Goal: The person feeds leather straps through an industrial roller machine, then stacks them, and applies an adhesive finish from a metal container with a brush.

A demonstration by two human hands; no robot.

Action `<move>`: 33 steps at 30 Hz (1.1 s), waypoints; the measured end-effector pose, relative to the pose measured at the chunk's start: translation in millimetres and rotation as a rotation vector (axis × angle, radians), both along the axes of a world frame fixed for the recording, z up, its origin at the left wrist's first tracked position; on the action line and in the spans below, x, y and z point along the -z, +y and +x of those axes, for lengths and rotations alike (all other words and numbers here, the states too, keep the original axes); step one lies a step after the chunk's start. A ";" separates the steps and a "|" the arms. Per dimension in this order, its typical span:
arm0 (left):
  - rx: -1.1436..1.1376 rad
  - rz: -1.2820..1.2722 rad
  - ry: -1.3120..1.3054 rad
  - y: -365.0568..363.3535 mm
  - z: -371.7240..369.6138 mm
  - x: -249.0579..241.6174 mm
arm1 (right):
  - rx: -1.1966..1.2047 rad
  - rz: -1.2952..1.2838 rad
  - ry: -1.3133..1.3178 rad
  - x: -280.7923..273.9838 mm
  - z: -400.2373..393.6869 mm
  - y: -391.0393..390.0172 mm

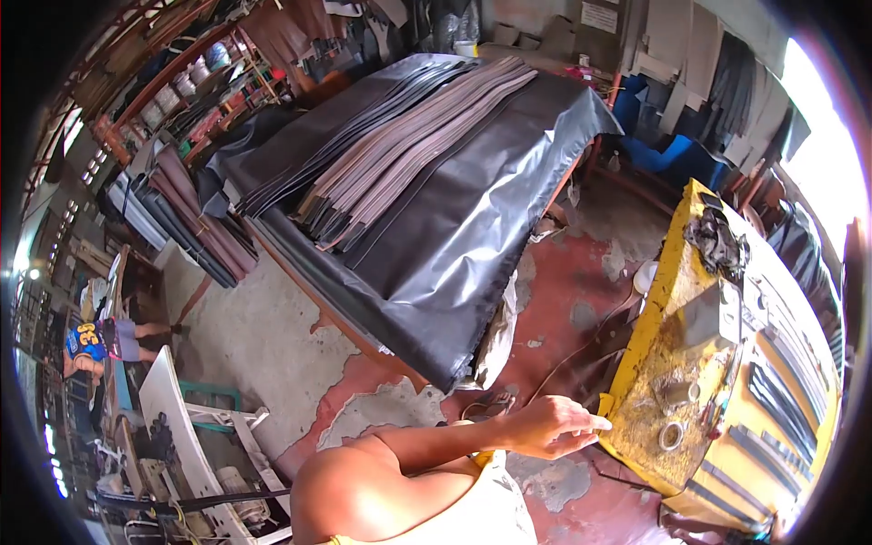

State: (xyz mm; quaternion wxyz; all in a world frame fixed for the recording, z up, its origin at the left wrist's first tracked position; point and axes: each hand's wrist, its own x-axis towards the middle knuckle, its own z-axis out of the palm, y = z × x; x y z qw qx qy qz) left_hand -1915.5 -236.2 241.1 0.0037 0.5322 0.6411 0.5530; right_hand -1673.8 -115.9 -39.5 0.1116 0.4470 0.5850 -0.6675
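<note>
My left hand [550, 428] reaches across from my left shoulder, with the fingers stretched out and loosely apart. Nothing shows in it. Its fingertips are right at the near edge of a yellow worktable [627, 386]. On that table, close to the hand, are a glue-stained round cup [672, 436] and a metal can [679, 393] lying on a crusted brown surface. A grey metal block [713, 313] and a crumpled dark rag [718, 241] sit farther along. Dark strips [772, 454] lie at the table's right side. My right hand is out of view.
A large table covered in black sheet material [454, 263] bears long stacked brown strips [427, 136]. Rolls of material [195, 213] lean at its left. A white wooden frame [186, 436] stands lower left. A person [100, 341] is farther off at left.
</note>
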 end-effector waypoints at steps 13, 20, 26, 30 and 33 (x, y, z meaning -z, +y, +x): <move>-0.123 0.000 -0.634 -31.3 -132.1 -30.9 | -0.301 -0.136 0.180 -23.4 -212.8 91.4; -0.494 -0.016 -0.645 -52.8 -156.5 -31.3 | -0.588 -0.180 0.102 -19.3 -331.2 103.5; -0.795 -0.030 -0.607 -57.1 -155.4 -41.0 | -0.720 -0.302 0.019 17.4 -372.3 127.6; -1.116 -0.033 -0.386 -77.7 -154.9 -52.6 | -0.654 -0.528 0.169 27.0 -381.6 152.1; -1.412 -0.008 -0.402 -116.6 -152.5 -63.1 | -0.908 -0.221 -0.154 55.5 -401.5 159.3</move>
